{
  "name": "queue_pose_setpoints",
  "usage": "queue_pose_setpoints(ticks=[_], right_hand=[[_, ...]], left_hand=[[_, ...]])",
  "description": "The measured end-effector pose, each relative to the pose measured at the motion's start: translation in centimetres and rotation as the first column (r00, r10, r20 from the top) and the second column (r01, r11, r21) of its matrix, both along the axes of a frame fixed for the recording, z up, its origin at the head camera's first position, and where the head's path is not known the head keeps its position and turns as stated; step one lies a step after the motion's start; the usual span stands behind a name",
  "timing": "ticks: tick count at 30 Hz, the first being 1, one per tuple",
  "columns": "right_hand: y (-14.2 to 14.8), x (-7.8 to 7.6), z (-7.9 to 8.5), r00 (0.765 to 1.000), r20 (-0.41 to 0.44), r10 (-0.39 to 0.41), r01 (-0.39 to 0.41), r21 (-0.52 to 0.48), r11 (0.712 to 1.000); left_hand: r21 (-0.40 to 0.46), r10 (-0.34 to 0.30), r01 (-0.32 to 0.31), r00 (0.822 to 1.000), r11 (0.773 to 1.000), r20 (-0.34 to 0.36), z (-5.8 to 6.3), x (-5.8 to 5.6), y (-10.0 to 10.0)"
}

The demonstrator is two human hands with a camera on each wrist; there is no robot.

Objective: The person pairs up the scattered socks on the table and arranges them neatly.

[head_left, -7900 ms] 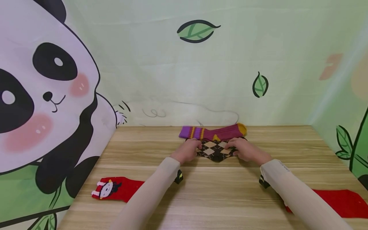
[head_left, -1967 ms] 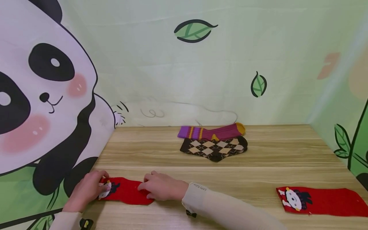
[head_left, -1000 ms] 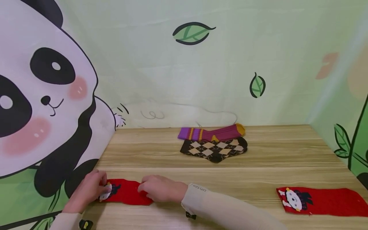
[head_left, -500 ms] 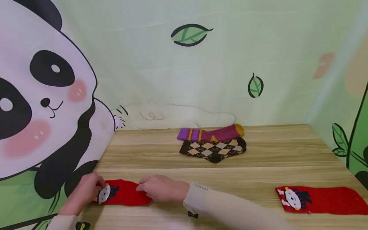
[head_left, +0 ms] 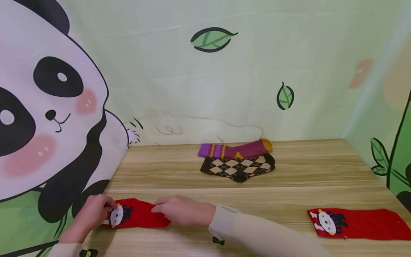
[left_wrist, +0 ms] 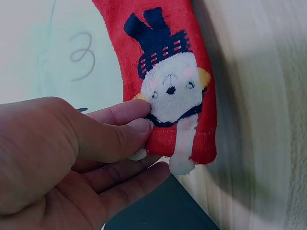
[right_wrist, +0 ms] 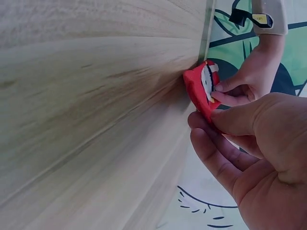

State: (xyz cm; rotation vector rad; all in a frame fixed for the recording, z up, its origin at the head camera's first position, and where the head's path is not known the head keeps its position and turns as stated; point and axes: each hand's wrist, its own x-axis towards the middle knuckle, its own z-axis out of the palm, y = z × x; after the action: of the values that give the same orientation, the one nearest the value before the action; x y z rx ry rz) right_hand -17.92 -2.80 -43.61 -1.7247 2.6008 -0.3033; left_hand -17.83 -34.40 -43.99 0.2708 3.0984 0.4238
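A red sock (head_left: 141,213) with a white animal face and dark hat stretches between my two hands at the front left of the table. My left hand (head_left: 94,212) pinches its cuff end between thumb and forefinger, close to the face in the left wrist view, where the sock (left_wrist: 165,91) shows its front. At the plain end, my right hand (head_left: 183,210) pinches the fabric; the right wrist view has this hand (right_wrist: 259,148) with thumb on top and fingers under the edge. A matching red sock (head_left: 369,225) lies flat at the right.
Toward the back of the wooden table (head_left: 308,171) lie a purple and maroon sock (head_left: 247,149) and, just in front of it, a black argyle sock (head_left: 239,167). A panda-printed backdrop (head_left: 160,71) rises behind the table and along its left side.
Both hands have gone from the argyle sock at the back to the red sock at front left. Since then, the left hand has shifted slightly left with the cuff, uncovering more of the face.
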Motion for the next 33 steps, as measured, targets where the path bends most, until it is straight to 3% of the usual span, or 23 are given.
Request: queue_pose_setpoints(ticks=[13, 22, 27, 33], right_hand=[[1.6, -0.1, 1.0, 1.000, 0.009, -0.019, 0.019, -0.013, 1.000], [2.8, -0.2, 1.9, 0.997, -0.073, -0.035, 0.035, -0.006, 0.999], [3.4, -0.3, 1.8, 0.991, -0.129, -0.028, 0.027, -0.006, 1.000], [4.1, -0.5, 1.8, 0.991, -0.124, -0.051, 0.052, 0.004, 0.999]], left_hand=[[0.046, -0.026, 0.030, 0.996, 0.998, -0.090, 0.3, 0.5, 0.4], [0.065, -0.061, 0.073, 0.982, 0.995, -0.177, 0.6, 0.7, 1.2], [0.073, -0.063, 0.078, 0.979, 0.994, -0.192, 0.8, 0.7, 1.7], [0.083, -0.070, 0.087, 0.979, 0.993, -0.194, 1.2, 0.6, 2.4]])
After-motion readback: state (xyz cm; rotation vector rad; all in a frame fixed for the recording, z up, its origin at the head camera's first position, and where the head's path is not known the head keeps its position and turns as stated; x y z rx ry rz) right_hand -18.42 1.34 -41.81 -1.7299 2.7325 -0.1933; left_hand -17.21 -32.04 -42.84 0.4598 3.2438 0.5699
